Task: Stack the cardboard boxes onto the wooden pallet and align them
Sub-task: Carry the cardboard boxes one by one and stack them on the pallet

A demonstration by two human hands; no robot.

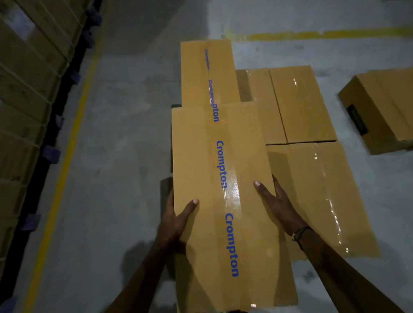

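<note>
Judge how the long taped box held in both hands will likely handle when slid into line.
The long box looks stiff: its faces stay flat under the left hand and right hand. It is flat-sided, so unlikely to roll. The glossy tape may be slippery; bare cardboard probably grips better.

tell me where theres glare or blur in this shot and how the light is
Head view: dim overall, glare on the clear tape of the held box between the hands and on the lower right box; the strapped stacks at left bow and blur toward the edge.
</note>
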